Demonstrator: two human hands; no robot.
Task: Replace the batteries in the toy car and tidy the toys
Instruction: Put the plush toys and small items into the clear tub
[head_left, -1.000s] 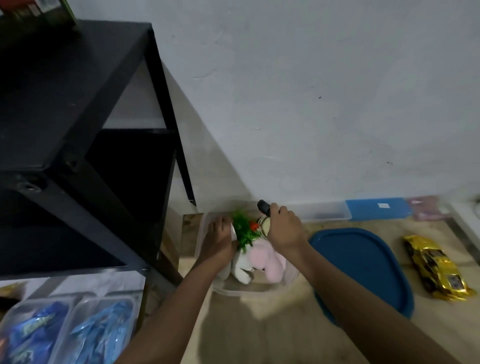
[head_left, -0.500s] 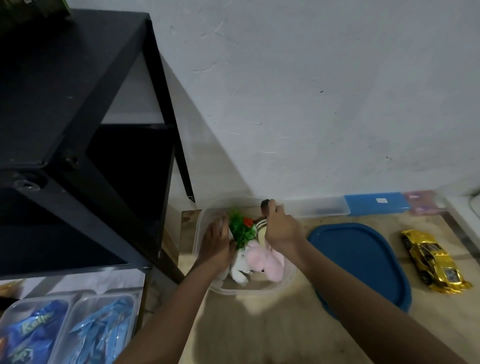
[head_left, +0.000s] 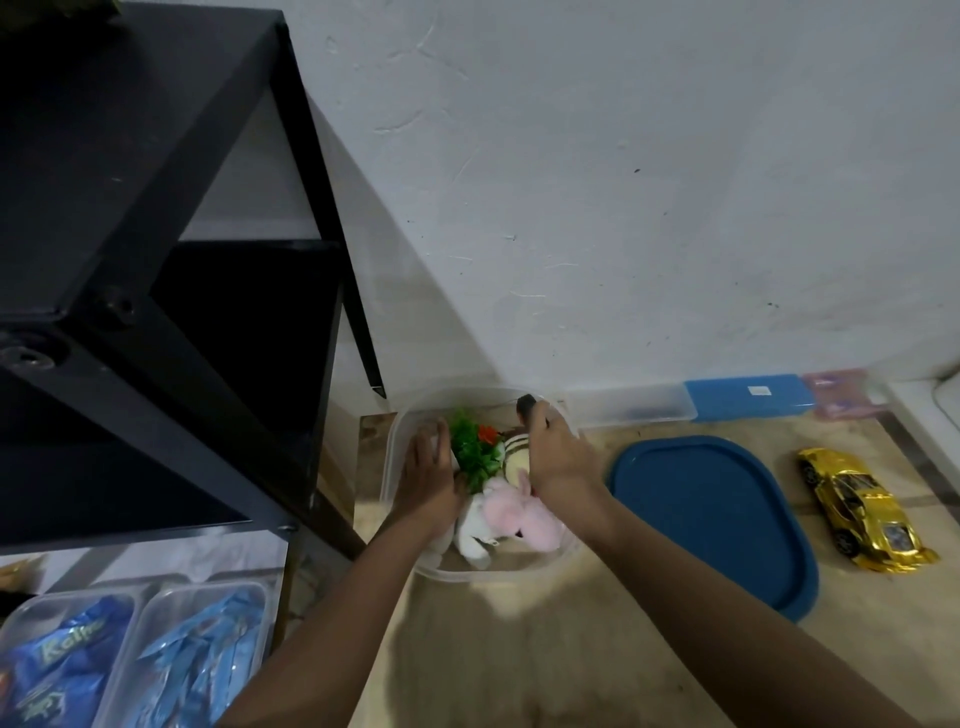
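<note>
Right hand (head_left: 558, 457), holding dark object (head_left: 525, 402), seemingly dropped lower.

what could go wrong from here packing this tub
The pink plush bulges at the rim of the clear container, so the blue lid may not seat. The dark object in the right hand is at the far rim and could drop outside. The gold toy car could get left out.

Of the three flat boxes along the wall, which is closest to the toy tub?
The clear box, leftmost in the row, right beside the tub; the blue box and the pink box lie farther right.
</note>
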